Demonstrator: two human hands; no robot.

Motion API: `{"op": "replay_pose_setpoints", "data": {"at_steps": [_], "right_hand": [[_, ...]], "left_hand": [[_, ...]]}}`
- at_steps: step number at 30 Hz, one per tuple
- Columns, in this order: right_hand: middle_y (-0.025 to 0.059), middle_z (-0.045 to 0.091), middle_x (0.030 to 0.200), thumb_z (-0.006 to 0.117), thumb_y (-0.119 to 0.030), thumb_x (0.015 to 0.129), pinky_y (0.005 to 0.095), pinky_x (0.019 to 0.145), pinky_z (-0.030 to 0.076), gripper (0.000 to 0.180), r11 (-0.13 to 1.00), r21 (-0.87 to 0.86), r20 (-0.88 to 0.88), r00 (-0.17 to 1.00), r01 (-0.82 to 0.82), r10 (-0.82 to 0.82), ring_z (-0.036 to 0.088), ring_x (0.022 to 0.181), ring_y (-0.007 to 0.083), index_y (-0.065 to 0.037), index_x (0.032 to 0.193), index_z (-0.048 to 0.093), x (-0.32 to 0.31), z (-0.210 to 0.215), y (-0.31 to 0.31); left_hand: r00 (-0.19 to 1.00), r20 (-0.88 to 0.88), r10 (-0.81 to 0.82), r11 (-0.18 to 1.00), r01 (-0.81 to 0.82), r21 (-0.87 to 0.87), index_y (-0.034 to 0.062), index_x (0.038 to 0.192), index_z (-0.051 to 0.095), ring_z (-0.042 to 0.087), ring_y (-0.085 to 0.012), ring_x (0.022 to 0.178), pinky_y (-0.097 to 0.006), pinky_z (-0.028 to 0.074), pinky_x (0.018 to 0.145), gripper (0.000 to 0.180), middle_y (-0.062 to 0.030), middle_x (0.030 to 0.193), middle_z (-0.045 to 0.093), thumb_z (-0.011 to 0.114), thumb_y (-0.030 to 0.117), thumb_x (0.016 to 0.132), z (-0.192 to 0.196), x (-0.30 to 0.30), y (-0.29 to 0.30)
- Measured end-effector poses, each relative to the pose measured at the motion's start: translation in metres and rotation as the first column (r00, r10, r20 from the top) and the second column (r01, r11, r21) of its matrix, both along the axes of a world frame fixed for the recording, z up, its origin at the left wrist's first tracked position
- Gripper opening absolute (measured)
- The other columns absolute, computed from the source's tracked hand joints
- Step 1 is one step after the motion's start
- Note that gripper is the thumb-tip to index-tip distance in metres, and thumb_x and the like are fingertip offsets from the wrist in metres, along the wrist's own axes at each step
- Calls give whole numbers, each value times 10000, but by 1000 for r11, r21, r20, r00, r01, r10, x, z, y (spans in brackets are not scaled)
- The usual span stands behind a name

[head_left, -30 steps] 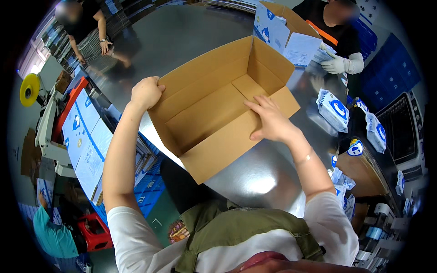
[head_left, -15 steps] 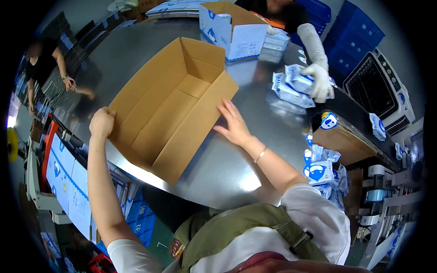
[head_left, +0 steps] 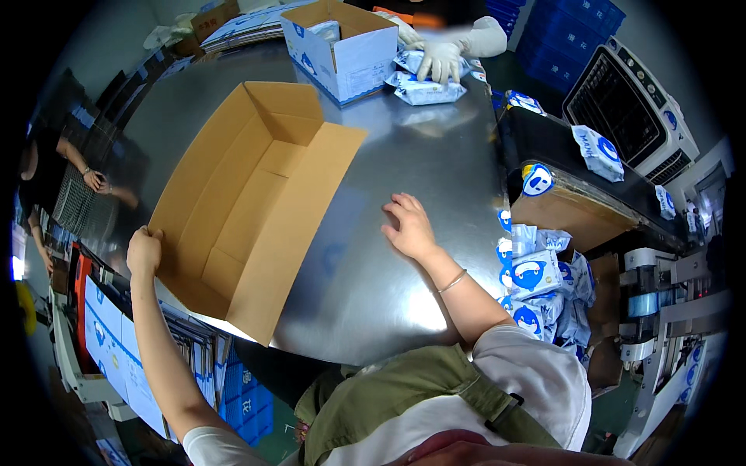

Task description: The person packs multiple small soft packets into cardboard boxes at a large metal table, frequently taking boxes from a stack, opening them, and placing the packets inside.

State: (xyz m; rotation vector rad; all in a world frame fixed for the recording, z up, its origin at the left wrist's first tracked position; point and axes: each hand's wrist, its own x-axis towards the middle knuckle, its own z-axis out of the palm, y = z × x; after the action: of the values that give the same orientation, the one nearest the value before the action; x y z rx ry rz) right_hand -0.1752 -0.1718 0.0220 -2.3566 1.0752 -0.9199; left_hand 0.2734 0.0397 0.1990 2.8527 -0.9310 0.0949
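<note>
An open cardboard box (head_left: 256,210), brown inside with nothing in it, stands tilted toward the left on the shiny metal table (head_left: 373,303). My left hand (head_left: 145,252) is closed on the box's left edge, fingers gripping the rim. To the right of the box, apart from it, my right hand (head_left: 410,225) hovers over or rests on the metal, fingers loosely spread and holding nothing. Across the table, a co-worker's white-gloved hands (head_left: 441,60) press on soft blue-and-white packs (head_left: 426,88) beside a printed white box (head_left: 365,66).
A conveyor belt (head_left: 544,138) at the right carries more packs (head_left: 597,153). Below it, a carton holds several packs (head_left: 536,273). Flattened printed boxes (head_left: 116,342) are stacked at the lower left. Another person (head_left: 70,175) stands at the far left. Blue crates (head_left: 571,39) stand behind.
My right hand has come off the box's right side. The box has shifted left and nearer, with my left hand still on it. The co-worker's gloved hand and packs moved toward the printed box.
</note>
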Motion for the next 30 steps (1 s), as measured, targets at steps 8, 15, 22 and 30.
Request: {"op": "replay_pose_setpoints", "data": {"at_steps": [8,15,22,30], "right_hand": [[175,510,1323,760,-136,698,457,1068,348,408,996,82,-5,999,-33,34,405,1282,377,-51,1083,653,-4,-3,-4],[188,488,1345,762,-143,692,470,1097,312,486,991,111,4,997,-72,72,362,1327,378,-55,1148,620,-8,-2,-5],[206,372,1420,778,-114,600,586,1118,195,837,910,-380,-311,904,166,-294,293,1369,401,-130,1362,432,-44,91,-76],[168,512,1283,740,-163,594,550,1001,341,721,861,-425,-599,626,280,-500,448,1238,347,-133,1278,513,-86,60,-240]], "left_hand": [[1000,6,26,1000,-26,-11,28,997,648,636,-352,965,-429,477,821,312,-184,974,678,599,311,875,-5,6,-2],[1000,14,-7,1000,8,-18,27,1022,647,630,-361,981,-428,476,833,318,-188,997,676,594,303,873,-12,25,-1],[999,23,23,999,-22,-42,1,978,640,641,-365,939,-420,471,815,314,-212,941,673,585,284,852,-7,13,7],[999,32,24,999,-25,28,40,1049,646,610,-366,1040,-440,473,873,342,-202,1066,657,559,315,867,2,-4,-10]]}}
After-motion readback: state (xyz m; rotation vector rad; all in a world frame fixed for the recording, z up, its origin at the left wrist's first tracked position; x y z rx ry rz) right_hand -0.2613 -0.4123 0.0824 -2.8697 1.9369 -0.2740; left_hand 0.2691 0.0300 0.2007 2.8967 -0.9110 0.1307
